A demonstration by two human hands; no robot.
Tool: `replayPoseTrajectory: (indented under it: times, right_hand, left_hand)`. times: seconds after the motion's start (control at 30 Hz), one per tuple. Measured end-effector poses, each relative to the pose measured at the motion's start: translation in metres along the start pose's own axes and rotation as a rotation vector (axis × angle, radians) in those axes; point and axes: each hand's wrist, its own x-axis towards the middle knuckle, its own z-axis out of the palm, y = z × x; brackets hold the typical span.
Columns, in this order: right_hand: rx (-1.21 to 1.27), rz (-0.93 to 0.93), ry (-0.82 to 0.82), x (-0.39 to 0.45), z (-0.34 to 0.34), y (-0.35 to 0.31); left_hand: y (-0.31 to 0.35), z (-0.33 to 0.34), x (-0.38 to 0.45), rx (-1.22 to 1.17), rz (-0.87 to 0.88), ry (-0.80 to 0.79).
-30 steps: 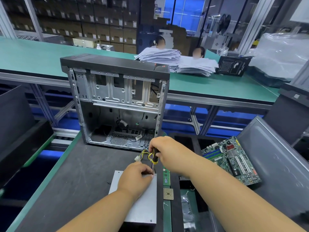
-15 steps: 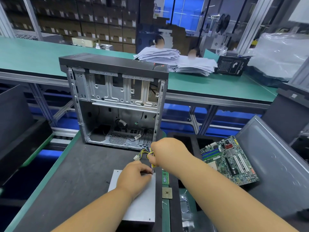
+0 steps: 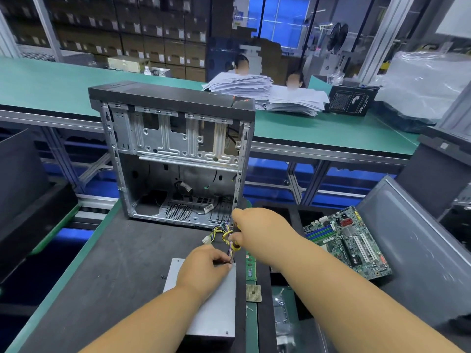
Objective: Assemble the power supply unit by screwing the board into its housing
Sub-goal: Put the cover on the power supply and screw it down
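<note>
Both hands [image 3: 204, 266] [image 3: 257, 229] pinch cable bundle [image 3: 224, 236] above supply [image 3: 211, 309].

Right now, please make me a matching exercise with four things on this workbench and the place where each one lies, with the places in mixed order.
Things:
1. computer case
2. power supply box
3. motherboard
4. processor chip

Places:
A. under the left hand, on the dark mat
B. leaning in the tray at the right
C. standing open at the far end of the mat
D. lying flat just right of the silver box

Pairs: 1-C, 2-A, 3-B, 4-D
</note>
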Motion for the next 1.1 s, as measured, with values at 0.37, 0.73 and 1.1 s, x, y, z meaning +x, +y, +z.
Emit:
replayPoseTrajectory:
  times: [0.37,0.73,1.1]
  right_hand:
    - [-0.109,0.171,0.102,0.009,0.017,-0.001]
    - [-0.100,0.078,0.151,0.007,0.020,0.007]
    - [0.180,-0.017,0.107,0.002,0.013,0.003]
  left_hand:
    - [0.000,-0.001,-0.001,-0.007,0.028,-0.007]
    - [-0.001,-0.001,0.000,-0.008,0.029,-0.002]
    - [-0.001,0.000,-0.001,-0.009,0.025,-0.001]
